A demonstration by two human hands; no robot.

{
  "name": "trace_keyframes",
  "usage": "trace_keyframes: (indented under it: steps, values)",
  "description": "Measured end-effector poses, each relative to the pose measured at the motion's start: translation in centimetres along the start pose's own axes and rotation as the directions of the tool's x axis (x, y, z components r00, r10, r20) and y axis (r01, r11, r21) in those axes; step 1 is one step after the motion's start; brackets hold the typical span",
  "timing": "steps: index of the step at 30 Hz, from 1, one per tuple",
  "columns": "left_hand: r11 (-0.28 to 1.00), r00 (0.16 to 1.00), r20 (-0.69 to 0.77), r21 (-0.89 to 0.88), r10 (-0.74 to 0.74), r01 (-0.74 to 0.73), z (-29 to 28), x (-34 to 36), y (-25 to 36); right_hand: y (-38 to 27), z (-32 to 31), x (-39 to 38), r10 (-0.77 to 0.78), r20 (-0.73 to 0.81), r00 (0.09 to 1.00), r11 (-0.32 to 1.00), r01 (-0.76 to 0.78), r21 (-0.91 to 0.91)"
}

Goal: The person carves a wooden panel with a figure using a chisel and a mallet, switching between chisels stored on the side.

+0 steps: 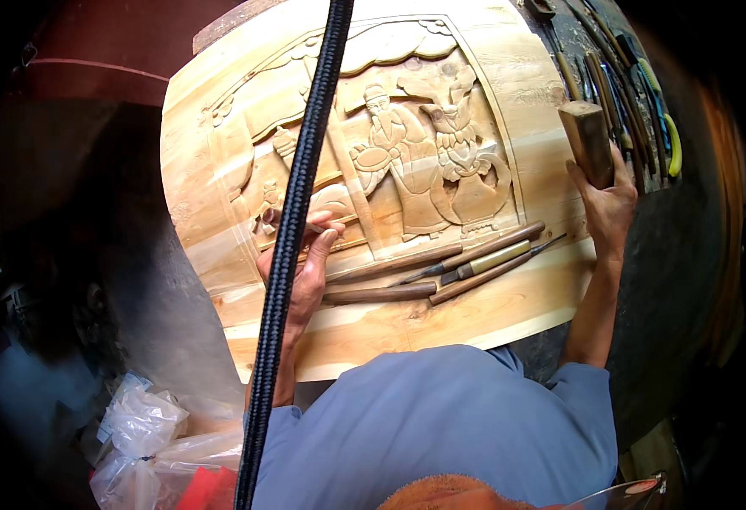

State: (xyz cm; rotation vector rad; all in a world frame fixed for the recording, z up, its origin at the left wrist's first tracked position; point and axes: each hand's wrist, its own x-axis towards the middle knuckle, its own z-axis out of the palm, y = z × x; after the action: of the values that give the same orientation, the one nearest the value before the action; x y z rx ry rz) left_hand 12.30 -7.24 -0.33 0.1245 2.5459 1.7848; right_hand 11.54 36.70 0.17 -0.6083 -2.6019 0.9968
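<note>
A pale wooden panel (194,183) lies before me, carved in relief with a robed figure (403,161), an animal and draped curtain shapes. Over its lower left part, my left hand (303,285) is closed on a wood-handled carving chisel (269,218); its blade tip is hard to make out. My right hand (608,208) grips a dark wooden block mallet (588,144), raised near the panel's right edge. Between the hands, several carving chisels (488,262) with wooden handles lie across the panel's lower border.
A black braided cord (305,161) runs down the view, hiding part of the carving and my left hand. More hand tools (615,85) lie in a row on the dark bench at the far right. Clear plastic bags (139,433) sit at lower left.
</note>
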Motion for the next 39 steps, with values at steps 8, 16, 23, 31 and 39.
trace_keyframes:
  steps: [8,16,23,31,39]
  values:
    - [0.974,0.997,-0.073,-0.219,0.038,-0.053,3.8,2.2,0.5,-1.5,2.4,-0.8,-0.216,0.011,0.976,0.975,0.216,-0.045]
    - [0.858,0.986,-0.141,-0.491,0.089,-0.148,9.3,8.5,0.5,-1.3,2.8,-1.0,-0.357,-0.015,0.934,0.928,0.353,-0.118]
    - [0.885,0.982,-0.174,-0.442,0.075,-0.146,11.0,9.3,-0.7,-1.1,3.0,-0.8,-0.398,0.012,0.917,0.906,0.396,-0.147]
    - [0.888,0.983,-0.144,-0.428,0.116,-0.168,11.3,9.2,-0.8,-1.0,3.1,-0.7,-0.420,0.006,0.907,0.895,0.416,-0.159]
    - [0.905,0.981,-0.137,-0.387,0.134,-0.178,11.0,9.3,-0.9,-1.0,3.1,-0.8,-0.412,0.012,0.911,0.898,0.408,-0.163]
